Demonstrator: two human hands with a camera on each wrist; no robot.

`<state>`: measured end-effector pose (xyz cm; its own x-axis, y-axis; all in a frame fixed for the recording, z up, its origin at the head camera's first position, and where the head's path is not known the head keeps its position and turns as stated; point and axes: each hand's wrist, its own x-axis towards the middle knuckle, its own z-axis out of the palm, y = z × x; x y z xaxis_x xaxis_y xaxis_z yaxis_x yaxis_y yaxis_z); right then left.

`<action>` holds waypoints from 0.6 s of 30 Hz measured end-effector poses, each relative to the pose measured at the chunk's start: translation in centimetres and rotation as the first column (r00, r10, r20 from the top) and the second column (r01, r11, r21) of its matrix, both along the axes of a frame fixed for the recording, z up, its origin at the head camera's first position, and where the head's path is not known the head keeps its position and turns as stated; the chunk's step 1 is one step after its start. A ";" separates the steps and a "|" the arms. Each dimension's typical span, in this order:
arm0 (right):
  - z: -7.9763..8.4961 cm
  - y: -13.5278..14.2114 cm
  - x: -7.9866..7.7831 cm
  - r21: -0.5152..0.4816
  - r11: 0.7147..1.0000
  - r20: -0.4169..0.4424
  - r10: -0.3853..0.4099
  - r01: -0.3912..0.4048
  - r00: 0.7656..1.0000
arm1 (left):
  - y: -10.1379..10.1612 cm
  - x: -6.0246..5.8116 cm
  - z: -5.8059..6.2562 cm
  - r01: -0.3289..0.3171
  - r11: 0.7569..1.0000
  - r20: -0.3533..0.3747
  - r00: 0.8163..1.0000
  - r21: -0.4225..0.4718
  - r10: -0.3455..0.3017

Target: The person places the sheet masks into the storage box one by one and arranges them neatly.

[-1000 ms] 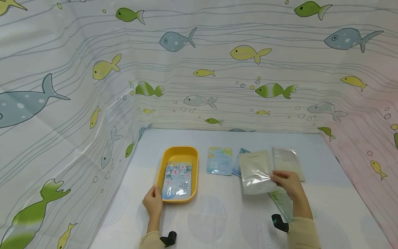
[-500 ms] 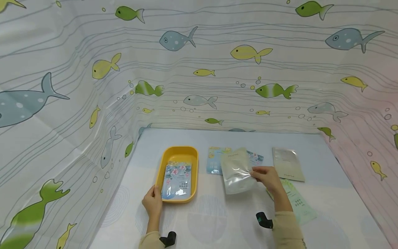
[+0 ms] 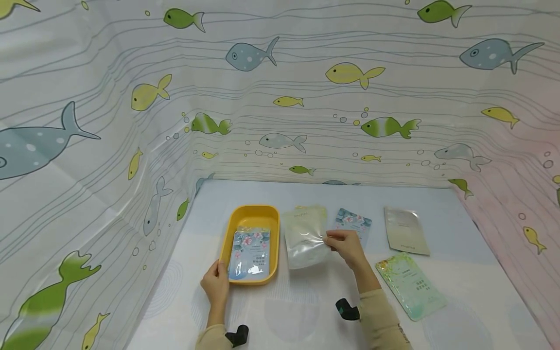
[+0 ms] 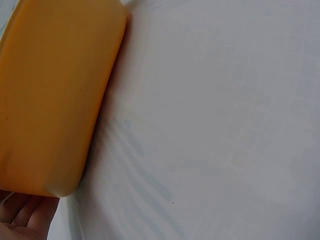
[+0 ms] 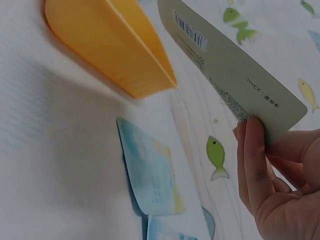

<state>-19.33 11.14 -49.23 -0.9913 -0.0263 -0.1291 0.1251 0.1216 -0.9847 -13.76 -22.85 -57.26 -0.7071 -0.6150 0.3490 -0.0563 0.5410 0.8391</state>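
At the left front side of the yellow tray (image 3: 277, 253), my left hand (image 3: 216, 282) grips the rim; in the left wrist view its fingers (image 4: 37, 220) lie against the tray's end. Inside the tray lies a blue sheet mask packet (image 3: 249, 255) with pink flowers. My right hand (image 3: 348, 247) pinches the right edge of a silvery-beige sheet mask packet (image 3: 304, 238), held up just right of the tray. Its printed back with a barcode (image 5: 190, 30) faces the right wrist camera. Behind it, a light blue packet with yellow (image 5: 150, 170) lies on the table, mostly hidden in the head view.
Right of the held packet lie a blue flowered packet (image 3: 353, 221), another beige packet (image 3: 407, 231) and a green packet (image 3: 411, 287). Fish-printed sheeting (image 3: 280, 116) walls the white table (image 3: 288, 316) at the back and sides.
My right hand has carried the beige packet leftward toward the tray, uncovering the blue flowered and green packets and covering the light blue one. The left hand has stayed on the tray.
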 end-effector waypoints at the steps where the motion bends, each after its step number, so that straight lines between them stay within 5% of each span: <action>1: 0.0 -0.5 0.0 -0.001 1.000 -0.002 -0.002 0.002 1.000 | 0.0 0.0 0.0 0.003 1.000 0.001 1.000 0.005 -0.003; 18: 0.2 -8.0 0.1 -0.026 1.000 0.005 0.013 -0.013 1.000 | 0.0 0.0 0.1 0.003 1.000 -0.002 1.000 0.016 -0.003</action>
<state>-19.20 3.17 -49.06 -0.9902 -0.0427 -0.1332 0.1286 0.0978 -0.9869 -13.73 -22.89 -57.18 -0.7084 -0.6182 0.3406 -0.0532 0.5280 0.8476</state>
